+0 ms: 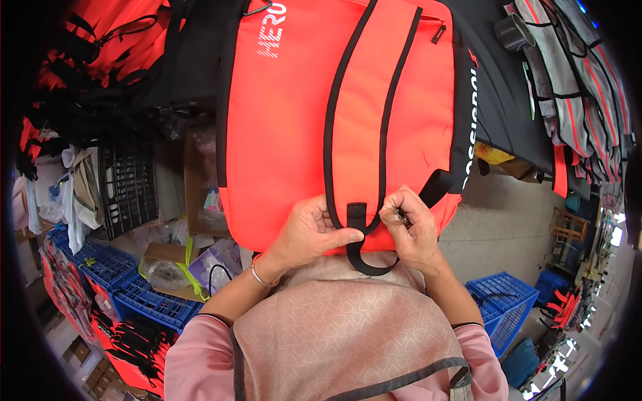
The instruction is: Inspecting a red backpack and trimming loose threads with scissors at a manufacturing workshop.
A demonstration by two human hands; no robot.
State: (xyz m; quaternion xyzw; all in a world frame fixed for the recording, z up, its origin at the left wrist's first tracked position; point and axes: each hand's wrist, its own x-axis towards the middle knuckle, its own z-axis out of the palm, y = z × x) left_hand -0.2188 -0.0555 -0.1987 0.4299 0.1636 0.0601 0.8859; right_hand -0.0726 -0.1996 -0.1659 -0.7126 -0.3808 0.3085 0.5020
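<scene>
A bright red-orange backpack lies in front of me, its padded shoulder strap edged in black and running down toward me. My left hand grips the strap's lower end, thumb pressed beside the black webbing that loops below it. Close by on the right, my right hand is closed in a pinch at the strap's edge. Something small and dark shows between its fingers; its kind is hidden. Next to that hand, a black webbing band curves up from the backpack's lower right corner.
Blue plastic crates stand on the floor at right, and more blue crates at left beside an open cardboard box. Grey pieces with red stripes are heaped at far right, near a metal cup. Red-and-black pieces fill the far left.
</scene>
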